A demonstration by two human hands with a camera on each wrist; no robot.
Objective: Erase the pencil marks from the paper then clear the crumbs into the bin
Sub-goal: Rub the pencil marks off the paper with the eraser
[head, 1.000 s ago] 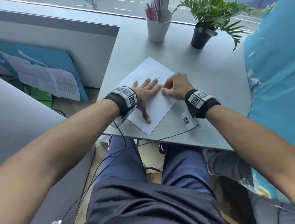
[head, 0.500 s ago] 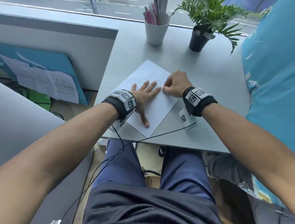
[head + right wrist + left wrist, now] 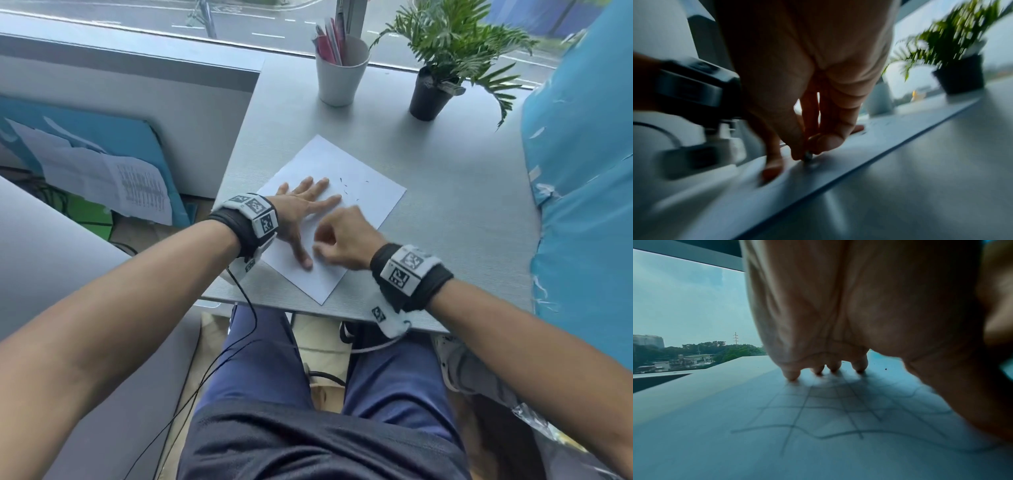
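flat white paper (image 3: pixel 359 178), crossed pencil marks (image 3: pixel 818 418)

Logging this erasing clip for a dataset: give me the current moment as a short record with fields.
left hand: flat on the paper, pinning it
right hand: pinches a small eraser, tip on the paper
pencil marks: grid lines under the left hand, unerased
crumbs: dark specks beyond the left fingertips
bin: not in view
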